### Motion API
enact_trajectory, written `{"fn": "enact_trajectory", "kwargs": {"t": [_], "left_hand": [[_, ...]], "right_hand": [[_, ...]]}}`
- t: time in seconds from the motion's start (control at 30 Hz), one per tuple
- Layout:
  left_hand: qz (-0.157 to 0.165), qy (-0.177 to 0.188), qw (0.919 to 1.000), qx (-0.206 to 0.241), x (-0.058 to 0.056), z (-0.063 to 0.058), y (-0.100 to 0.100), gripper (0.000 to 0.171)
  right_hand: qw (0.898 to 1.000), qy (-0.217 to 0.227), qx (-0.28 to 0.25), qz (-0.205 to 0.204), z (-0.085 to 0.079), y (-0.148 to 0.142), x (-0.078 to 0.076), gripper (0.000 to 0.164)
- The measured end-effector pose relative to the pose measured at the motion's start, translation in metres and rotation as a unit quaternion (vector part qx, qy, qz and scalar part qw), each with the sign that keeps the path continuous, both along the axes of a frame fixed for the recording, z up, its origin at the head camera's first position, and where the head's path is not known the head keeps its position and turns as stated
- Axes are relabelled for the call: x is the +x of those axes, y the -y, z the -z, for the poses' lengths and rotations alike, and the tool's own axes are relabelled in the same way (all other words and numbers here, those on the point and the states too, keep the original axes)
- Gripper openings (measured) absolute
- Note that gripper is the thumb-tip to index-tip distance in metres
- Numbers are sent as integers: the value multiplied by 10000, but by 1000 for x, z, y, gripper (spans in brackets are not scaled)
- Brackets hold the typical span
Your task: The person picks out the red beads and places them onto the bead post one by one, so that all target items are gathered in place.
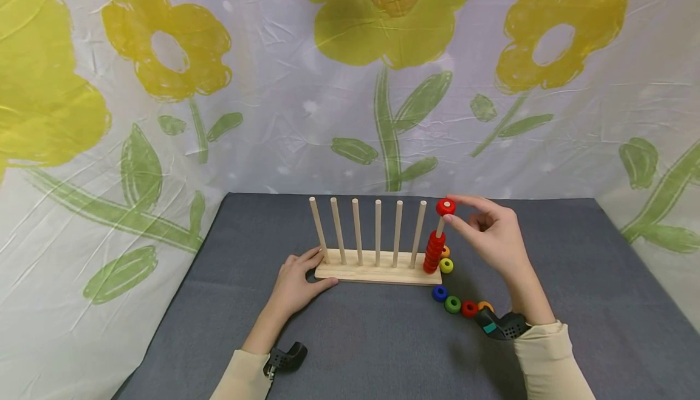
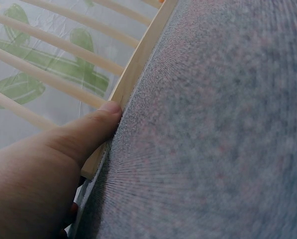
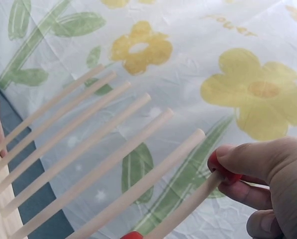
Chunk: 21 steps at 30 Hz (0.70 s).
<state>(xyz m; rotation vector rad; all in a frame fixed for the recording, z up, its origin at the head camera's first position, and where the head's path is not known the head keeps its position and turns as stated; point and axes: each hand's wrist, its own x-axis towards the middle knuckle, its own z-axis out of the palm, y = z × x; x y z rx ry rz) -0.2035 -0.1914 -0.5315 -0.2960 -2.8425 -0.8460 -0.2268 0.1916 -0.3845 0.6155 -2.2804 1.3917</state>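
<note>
A wooden peg rack (image 1: 377, 275) with several upright pegs stands on the dark table. My right hand (image 1: 492, 230) pinches a red bead (image 1: 445, 206) between thumb and finger at the top of the rightmost peg; the peg's tip shows in the bead's hole. Lower on that same peg sits a stack of red beads (image 1: 434, 253). In the right wrist view the pinched red bead (image 3: 223, 167) is around the peg's end. My left hand (image 1: 298, 281) grips the left end of the rack's base, its thumb along the front edge (image 2: 108, 112).
Loose beads lie right of the rack: a yellow one (image 1: 446, 265), an orange one (image 1: 445, 251) behind it, then blue (image 1: 440, 293), green (image 1: 452, 304), red (image 1: 469, 309) and orange (image 1: 484, 306) ones in front. A flowered cloth (image 1: 273, 144) hangs behind the table.
</note>
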Motion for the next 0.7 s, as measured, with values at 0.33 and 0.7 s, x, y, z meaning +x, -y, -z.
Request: {"fn": "enact_trajectory", "kwargs": {"t": [0.33, 0.7], "left_hand": [[-6, -2, 10000, -10, 0, 0, 0, 81], [13, -1, 10000, -6, 0, 0, 0, 81]], "right_hand": [[10000, 1, 12, 5, -1, 0, 0, 37], [10000, 48, -13, 0, 0, 0, 1, 33]]}}
